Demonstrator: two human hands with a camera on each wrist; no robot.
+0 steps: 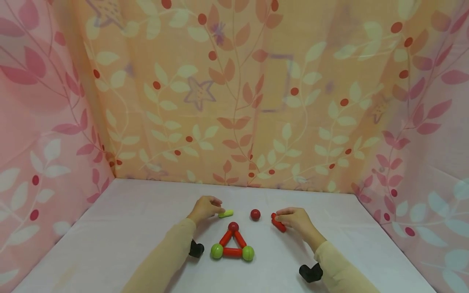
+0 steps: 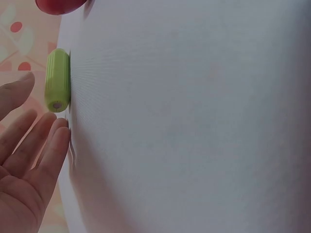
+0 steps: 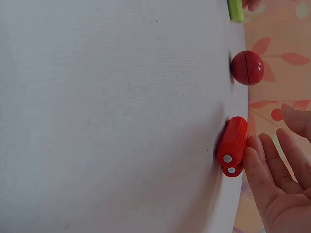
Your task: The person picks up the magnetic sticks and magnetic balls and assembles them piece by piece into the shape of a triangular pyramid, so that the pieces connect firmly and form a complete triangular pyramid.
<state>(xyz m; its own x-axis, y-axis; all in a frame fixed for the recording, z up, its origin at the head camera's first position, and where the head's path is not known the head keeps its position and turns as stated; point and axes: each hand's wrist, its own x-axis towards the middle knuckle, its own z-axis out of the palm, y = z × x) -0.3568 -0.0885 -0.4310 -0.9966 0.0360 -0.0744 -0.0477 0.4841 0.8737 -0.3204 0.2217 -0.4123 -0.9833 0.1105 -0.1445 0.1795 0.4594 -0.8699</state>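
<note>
My left hand [image 1: 206, 208] is beside a light green ribbed rod [image 1: 229, 213], its fingers extended and apart from the thumb. In the left wrist view the rod [image 2: 58, 80] lies on the table just beyond the fingertips, a grey disc in its end. My right hand [image 1: 297, 221] is at two red rods [image 1: 279, 226] lying side by side. The right wrist view shows the fingers loosely extended against or close beside these rods [image 3: 234, 141]; contact is hard to tell. A red ball [image 1: 255, 215] sits between the two hands.
Nearer the front, a triangle of red rods [image 1: 232, 252] joins two green balls [image 1: 217, 251] and a red ball [image 1: 233, 226] on the white table [image 1: 271, 272]. Black wrist-worn pieces [image 1: 196, 249] sit at both sleeves. Patterned cloth [image 1: 234, 134] walls the back and sides.
</note>
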